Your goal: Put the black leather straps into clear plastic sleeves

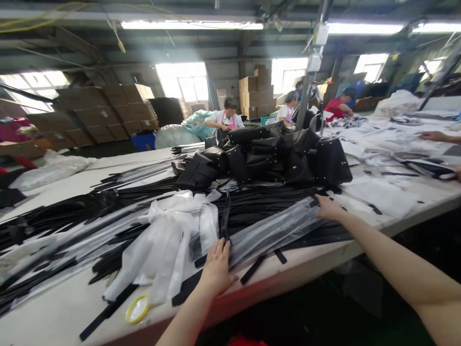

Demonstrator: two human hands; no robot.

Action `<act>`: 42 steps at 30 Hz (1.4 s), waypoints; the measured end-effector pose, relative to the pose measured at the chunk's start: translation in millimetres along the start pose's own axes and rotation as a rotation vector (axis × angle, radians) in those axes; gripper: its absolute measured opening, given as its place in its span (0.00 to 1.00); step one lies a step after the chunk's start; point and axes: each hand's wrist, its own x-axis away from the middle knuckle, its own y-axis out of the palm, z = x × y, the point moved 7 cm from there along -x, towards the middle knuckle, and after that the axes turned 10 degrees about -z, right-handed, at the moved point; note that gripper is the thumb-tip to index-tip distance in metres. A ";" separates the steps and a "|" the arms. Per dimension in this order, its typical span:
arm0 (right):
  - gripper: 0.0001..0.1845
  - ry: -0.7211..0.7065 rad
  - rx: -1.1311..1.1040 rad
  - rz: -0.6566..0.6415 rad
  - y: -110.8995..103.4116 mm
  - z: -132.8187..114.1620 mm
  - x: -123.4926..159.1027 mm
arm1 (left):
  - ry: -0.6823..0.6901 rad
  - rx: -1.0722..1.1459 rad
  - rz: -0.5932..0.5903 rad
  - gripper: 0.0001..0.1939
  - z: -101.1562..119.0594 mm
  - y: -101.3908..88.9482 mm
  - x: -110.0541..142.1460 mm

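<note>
A long clear plastic sleeve [273, 228] with dark strips showing through lies slanted across the near side of the table. At its right end, my right hand [329, 209] has fingers and thumb closed around the plastic. My left hand [218, 269] rests by the sleeve's left end, fingers stretched out and laid over black strips near the table edge. Under and behind the sleeve spread many black straps [259, 206]. Left of my left hand is a crumpled heap of white translucent wrapping [162, 240].
A pile of black bags [262, 156] with gold studs stands mid-table. A yellow tape roll [137, 309] lies near the front edge. Co-workers sit across the table, and another person's hand [434, 136] reaches in at right. A metal post [306, 91] rises behind the bags.
</note>
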 end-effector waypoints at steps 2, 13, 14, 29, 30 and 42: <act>0.51 -0.136 0.113 -0.090 23.9 -11.1 -1.3 | 0.001 -0.050 -0.061 0.53 0.3 10.1 -2.7; 0.41 -0.399 0.439 -0.243 63.6 -65.4 -37.9 | 0.007 -0.181 -0.021 0.44 18.1 -1.8 -22.3; 0.35 -0.406 0.456 -0.237 61.4 -67.6 -37.2 | 0.001 -0.185 -0.021 0.43 19.5 -1.9 -21.6; 0.08 -0.486 0.617 0.041 -86.8 -139.9 -3.2 | 0.154 0.048 0.100 0.57 35.4 -1.8 -40.4; 0.07 -0.518 0.639 0.091 -106.5 -152.4 4.5 | 0.154 0.073 0.139 0.57 37.3 -4.5 -42.3; 0.10 -0.918 0.844 0.693 -256.2 -277.3 148.3 | 0.235 0.333 0.817 0.56 67.7 -77.7 -37.9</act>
